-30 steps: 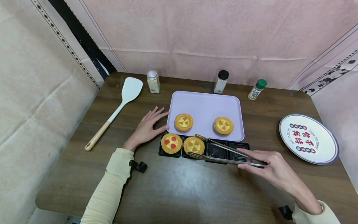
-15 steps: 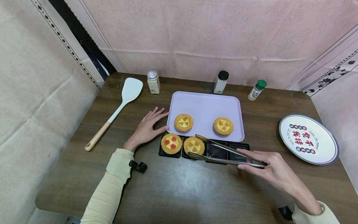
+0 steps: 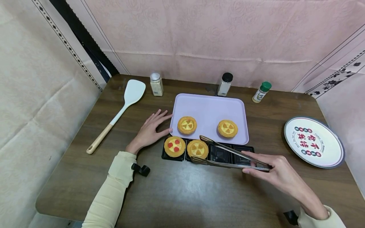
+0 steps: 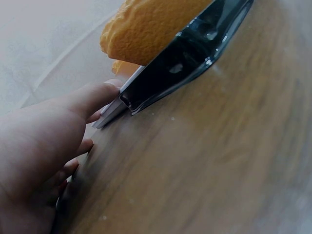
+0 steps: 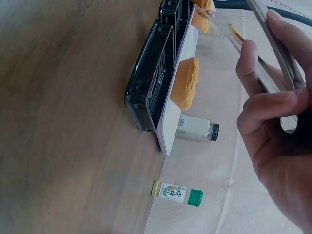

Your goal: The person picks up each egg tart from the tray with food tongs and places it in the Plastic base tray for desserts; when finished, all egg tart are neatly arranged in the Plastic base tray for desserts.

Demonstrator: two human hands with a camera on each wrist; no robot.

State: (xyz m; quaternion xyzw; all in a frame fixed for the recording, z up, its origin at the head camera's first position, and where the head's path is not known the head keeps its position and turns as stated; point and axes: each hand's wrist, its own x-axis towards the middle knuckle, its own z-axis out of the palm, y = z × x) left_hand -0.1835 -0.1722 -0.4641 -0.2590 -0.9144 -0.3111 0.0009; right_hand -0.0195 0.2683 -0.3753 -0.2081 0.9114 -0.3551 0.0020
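My left hand (image 3: 151, 129) lies with fingers spread, its thumb and index fingertip at the left edge of a lilac tray (image 3: 208, 104). My right hand (image 3: 280, 173) holds metal tongs (image 3: 219, 163) between thumb and fingers. The tongs' tips stand apart on either side of a tart with yellow wedges (image 3: 198, 148) in a black compartment tray (image 3: 220, 154). Left of that tart, another compartment holds a tart with red dots (image 3: 174, 146). Two more wedge-topped tarts, a left one (image 3: 187, 124) and a right one (image 3: 227, 128), sit on the lilac tray.
A white spatula (image 3: 134, 91) with a wooden handle lies at left. Along the back stand a silver-capped shaker (image 3: 156, 85), a black-capped shaker (image 3: 225, 85) and a green-capped bottle (image 3: 261, 92). A round white plate (image 3: 333, 148) with red characters lies at right.
The tongs' tips have spread slightly wider around the wedge-topped tart. Both hands stay in place, and the tarts have not moved.
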